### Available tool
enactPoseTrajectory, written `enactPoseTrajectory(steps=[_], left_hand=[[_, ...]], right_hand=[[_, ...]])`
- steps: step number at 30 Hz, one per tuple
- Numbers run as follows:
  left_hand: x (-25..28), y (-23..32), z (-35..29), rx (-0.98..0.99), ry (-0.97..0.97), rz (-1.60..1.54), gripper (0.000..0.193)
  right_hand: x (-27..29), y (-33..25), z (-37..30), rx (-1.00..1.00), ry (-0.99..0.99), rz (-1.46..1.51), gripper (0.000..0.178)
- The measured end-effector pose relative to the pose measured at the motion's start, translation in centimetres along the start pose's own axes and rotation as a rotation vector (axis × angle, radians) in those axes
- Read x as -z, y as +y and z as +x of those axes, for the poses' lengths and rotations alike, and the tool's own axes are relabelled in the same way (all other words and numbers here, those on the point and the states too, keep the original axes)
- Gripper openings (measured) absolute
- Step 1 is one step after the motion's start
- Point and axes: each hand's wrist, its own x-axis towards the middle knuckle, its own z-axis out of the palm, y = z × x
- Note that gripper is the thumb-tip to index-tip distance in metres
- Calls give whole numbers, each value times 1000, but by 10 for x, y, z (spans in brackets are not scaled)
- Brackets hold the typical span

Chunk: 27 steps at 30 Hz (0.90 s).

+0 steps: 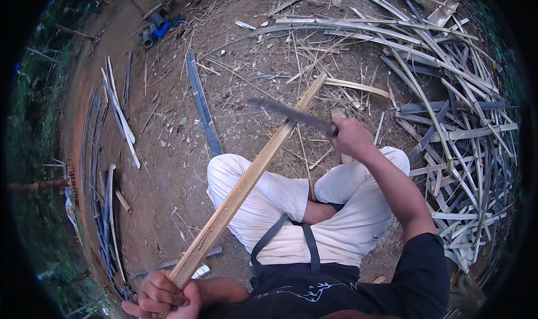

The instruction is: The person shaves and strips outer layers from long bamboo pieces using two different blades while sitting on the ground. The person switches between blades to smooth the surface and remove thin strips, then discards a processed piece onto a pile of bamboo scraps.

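My left hand (167,294) is wrapped round the near end of a long split bamboo strip (235,198), its pale inner side turned up. The strip slants over my left leg, away and to the right. In my right hand (353,138) is the handle of a long dark-bladed machete (291,113). Its blade lies across the strip toward the far end, pointing left, at a dark node band; whether it cuts in cannot be made out. I sit cross-legged in light trousers (330,235).
A tangled heap of split bamboo strips (448,134) fills the right side. Another dark bamboo slat (203,103) lies beyond my left knee. Several long pieces (105,224) lie at the left. Bamboo tubes (151,32) and a blue item (161,29) sit far left. Shavings litter the bare soil.
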Motion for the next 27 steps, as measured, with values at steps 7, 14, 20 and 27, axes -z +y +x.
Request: enactPoseTrajectory(steps=[7,14,20,27], left_hand=[[4,-4,4,-6,8,-39,63],[11,-11,14,-41,-113,-135,58],[7,-19,20,-38,-141,-85,56],[24,-15,24,-63,-125,-60,61]], right_hand=[[10,-16,-22,114,-70,23,21],[10,23,30,-119,-33,-33,16],[10,-16,5,169,-57,-1,20],[-2,54,71,-234,-139,-119,23]])
